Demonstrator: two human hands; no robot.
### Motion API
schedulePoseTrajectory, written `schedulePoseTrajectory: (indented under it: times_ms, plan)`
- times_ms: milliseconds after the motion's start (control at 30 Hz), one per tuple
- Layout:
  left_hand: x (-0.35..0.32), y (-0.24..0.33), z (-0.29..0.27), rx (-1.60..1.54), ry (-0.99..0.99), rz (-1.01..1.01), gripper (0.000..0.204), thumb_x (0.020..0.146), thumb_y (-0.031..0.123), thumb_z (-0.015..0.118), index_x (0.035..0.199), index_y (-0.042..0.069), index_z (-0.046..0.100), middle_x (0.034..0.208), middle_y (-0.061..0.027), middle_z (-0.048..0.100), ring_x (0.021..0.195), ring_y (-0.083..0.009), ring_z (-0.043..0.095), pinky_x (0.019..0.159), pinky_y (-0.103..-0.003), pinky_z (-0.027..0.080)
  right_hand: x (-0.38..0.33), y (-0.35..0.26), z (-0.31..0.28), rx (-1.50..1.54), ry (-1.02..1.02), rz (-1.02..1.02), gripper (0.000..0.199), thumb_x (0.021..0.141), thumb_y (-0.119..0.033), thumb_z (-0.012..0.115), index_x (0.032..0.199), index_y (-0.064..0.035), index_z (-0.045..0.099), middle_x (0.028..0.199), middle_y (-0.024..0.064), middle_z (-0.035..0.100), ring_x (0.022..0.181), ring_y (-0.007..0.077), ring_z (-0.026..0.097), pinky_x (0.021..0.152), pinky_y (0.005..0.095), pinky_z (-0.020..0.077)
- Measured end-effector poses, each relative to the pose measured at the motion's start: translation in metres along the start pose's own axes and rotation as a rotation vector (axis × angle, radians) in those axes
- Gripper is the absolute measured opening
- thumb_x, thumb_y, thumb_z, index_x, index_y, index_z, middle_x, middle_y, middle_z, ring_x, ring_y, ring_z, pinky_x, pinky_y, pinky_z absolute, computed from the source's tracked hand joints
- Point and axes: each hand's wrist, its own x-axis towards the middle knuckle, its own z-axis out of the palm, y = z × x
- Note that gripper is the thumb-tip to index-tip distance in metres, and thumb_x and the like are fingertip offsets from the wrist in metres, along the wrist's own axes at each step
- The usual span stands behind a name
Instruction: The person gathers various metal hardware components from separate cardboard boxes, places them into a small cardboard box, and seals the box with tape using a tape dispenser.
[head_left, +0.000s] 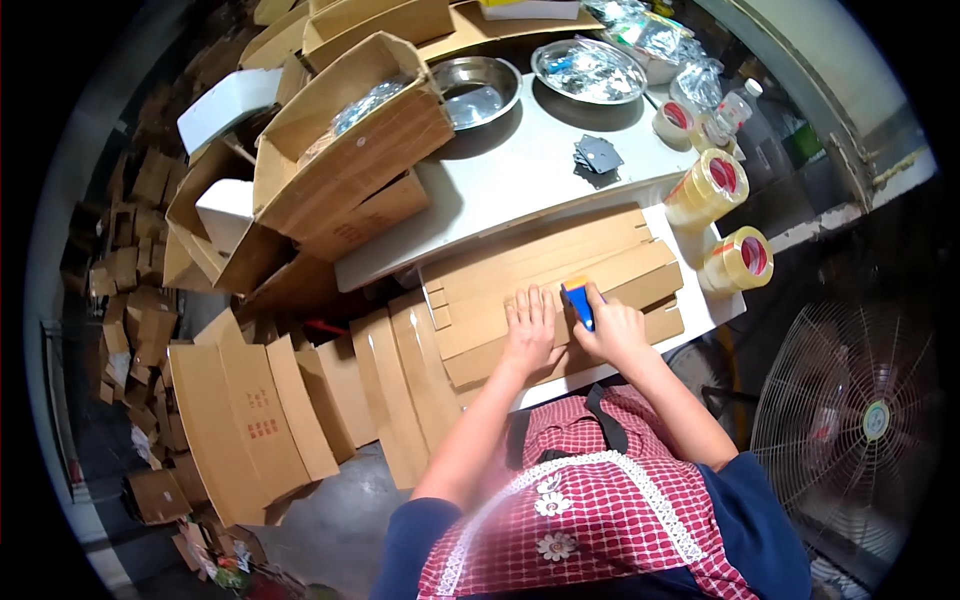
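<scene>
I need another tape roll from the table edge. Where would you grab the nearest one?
Take the nearest tape roll by its outer rim, coming from above on its near side. It stands tilted on edge at the table corner, red core facing up and outward, so a grip across the rim's width probably suits; the right hand is closest.

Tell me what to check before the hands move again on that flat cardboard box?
1. Left hand pressing the flattened cardboard box flat: ok, palm lies on it.
2. Right hand gripping the blue tool: ok, fingers wrap it.
3. Tool touching the cardboard: ok, it rests on the box beside the left fingers.
4. Left fingers out of the tool's way: not ok, they sit right next to it.
5. Spare tape rolls within reach: ok, stacked at the right edge of the white table.
6. Tape loaded in the tool: cannot tell.
</scene>
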Motion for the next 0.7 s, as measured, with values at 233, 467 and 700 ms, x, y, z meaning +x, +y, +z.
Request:
schedulePoseTrajectory:
  times_ms: [233, 467, 700]
  plan:
    - [0.006, 0.002, -0.014, -0.031, -0.064, 0.0, 0.112, 0.078, 0.054, 0.075, 0.151, -0.013, 0.024, 0.154, -0.0347, 0.029, 0.143, -0.0527, 0.027, 0.118, -0.063, 0.02, -0.056, 0.023, 0.001, 0.085, -0.063, 0.058, 0.076, 0.076, -0.036, 0.069, 0.143, -0.0035, 0.052, 0.079, 0.0241, 0.068, 0.068, 0.0399, 0.07, 0.064, 0.0516, 0.0572]
    - [0.04, 0.007, -0.049, -0.103, -0.187, 0.12, 0.106, 0.075, 0.045, 0.077, 0.157, 0.002, 0.023, 0.161, -0.0264, 0.023, 0.152, -0.044, 0.017, 0.115, -0.069, 0.019, -0.053, 0.02, 0.008, 0.118, -0.006, 0.062, 0.071, 0.078, -0.033, 0.069, 0.141, -0.0037, 0.054, 0.082, 0.0232, 0.068, 0.071, 0.0403, 0.07, 0.066, 0.0502, 0.0572]
    - [0.048, 0.001, -0.048, -0.203, -0.16, 0.13, 0.112, 0.064, 0.04, 0.079, 0.158, 0.012, 0.027, 0.163, -0.0164, 0.029, 0.148, -0.034, 0.031, 0.109, -0.069, 0.029, -0.071, 0.012, -0.019, 0.26, 0.065, 0.051, 0.065, 0.08, -0.03, 0.07, 0.141, -0.009, 0.055, 0.083, 0.0198, 0.066, 0.068, 0.0386, 0.069, 0.062, 0.0477, 0.0565]
